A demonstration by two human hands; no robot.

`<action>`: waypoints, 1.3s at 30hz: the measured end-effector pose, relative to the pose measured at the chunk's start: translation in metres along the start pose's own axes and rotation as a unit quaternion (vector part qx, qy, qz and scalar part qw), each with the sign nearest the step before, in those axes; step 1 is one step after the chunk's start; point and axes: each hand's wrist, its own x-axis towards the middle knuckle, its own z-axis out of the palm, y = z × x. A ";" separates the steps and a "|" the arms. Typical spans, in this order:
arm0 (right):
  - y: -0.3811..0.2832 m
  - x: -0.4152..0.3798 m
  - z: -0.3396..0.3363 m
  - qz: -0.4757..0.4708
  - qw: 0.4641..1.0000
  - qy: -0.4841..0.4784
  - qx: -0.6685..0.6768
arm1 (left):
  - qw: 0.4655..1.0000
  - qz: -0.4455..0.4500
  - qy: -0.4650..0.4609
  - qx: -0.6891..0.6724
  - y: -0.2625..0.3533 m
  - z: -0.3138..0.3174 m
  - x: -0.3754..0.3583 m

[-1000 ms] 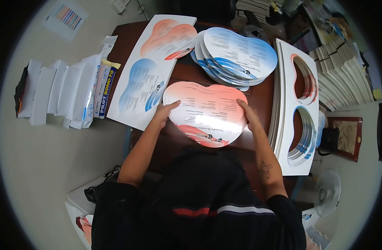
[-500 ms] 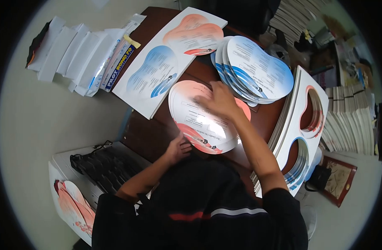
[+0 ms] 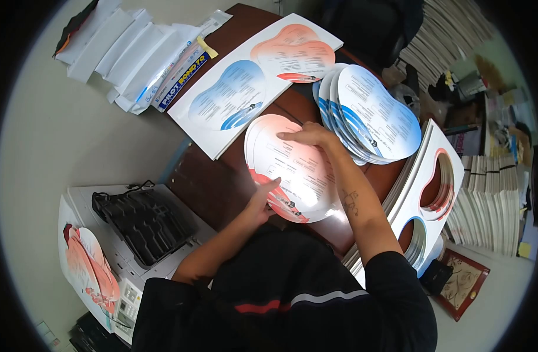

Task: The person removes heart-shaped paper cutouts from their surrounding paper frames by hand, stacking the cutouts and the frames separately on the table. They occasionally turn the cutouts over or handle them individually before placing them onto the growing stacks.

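Observation:
A stack of pink-and-white printed die-cut cards (image 3: 292, 167) with rounded outlines is in front of me, above the desk's near side. My left hand (image 3: 264, 202) grips its near left edge, thumb on the top card and fingers hidden underneath. Over the far edge lies my right hand (image 3: 313, 136), its thumb stretched across the top and its other fingers mostly hidden. Right beside that hand stands a fanned pile of blue-and-white die-cut cards (image 3: 377, 111). Beyond the pink stack, large printed sheets (image 3: 222, 138) show pink and blue shapes.
Cut-out frame sheets (image 3: 442, 146) with shaped holes lean in a stack at right. White paper reams (image 3: 131, 47) are piled at upper left. A printer (image 3: 81, 205) with a black tray (image 3: 145, 223) stands at lower left. A black chair (image 3: 363, 29) is behind the brown desk (image 3: 201, 182).
My left hand has moved from beside the pink stack onto its edge, thumb now on top. My right hand has shifted from over the cards to their far edge. The camera view has shifted.

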 end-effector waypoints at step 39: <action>-0.043 -0.131 -0.021 -0.056 0.993 0.050 -0.088 | 0.994 -0.076 -0.071 0.039 0.008 0.000 -0.057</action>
